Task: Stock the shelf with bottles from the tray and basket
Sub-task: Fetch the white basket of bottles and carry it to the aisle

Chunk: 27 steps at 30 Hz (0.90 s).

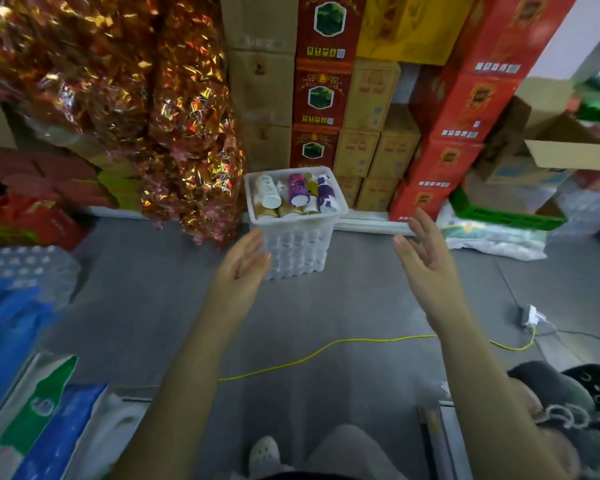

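Note:
A white plastic basket [297,249] stands on the grey floor in front of stacked cartons. Several bottles lie in it, among them a white and gold bottle [267,195] and a purple bottle [298,190]. My left hand [241,263] is stretched forward with straight fingers, its fingertips at the basket's lower left corner. My right hand [421,249] reaches out with open palm facing left, apart from the basket on its right side. Neither hand holds anything. No shelf or tray is visible.
Stacked red and brown cartons [321,95] rise behind the basket. Gold foil bags [184,126] hang at the left. A yellow cord [326,351] crosses the floor to a white plug [530,315]. Blue packs [14,306] lie at the left, a dark furry item [568,407] at the right.

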### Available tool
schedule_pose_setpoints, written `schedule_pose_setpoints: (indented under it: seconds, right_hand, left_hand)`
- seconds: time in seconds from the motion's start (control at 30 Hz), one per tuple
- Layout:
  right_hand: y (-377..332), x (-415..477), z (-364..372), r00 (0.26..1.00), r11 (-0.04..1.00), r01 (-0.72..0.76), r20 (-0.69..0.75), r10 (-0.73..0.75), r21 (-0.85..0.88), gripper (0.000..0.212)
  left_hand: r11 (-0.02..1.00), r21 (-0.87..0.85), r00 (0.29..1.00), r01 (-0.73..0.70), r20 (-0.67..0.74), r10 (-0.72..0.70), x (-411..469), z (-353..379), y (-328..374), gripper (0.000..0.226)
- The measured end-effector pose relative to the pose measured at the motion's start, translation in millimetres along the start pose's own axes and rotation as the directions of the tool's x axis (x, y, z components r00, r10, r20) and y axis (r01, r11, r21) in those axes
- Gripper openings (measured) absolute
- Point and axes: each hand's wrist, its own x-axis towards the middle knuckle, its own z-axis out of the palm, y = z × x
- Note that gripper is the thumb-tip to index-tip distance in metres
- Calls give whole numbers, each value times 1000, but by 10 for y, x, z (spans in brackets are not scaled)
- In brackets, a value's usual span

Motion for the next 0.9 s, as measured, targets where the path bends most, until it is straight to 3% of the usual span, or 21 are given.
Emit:
schedule_pose_setpoints:
  seconds: [0.3,0.63,0.9]
  right_hand:
    - [409,1229,329,991,990,-137,-4,137,-44,52]
    - [684,3438,327,977,985,-161,131,167,-58,56]
    - [936,4377,510,952,967,-248,173,253,-50,54]
  left_hand:
    - [995,-10,993,103,-62,-103,1143,154,-177,38]
    - [982,86,973,168,-171,-152,2985,842,-113,37]
    - [962,81,944,260,-233,-235,3758,1060,-234,33]
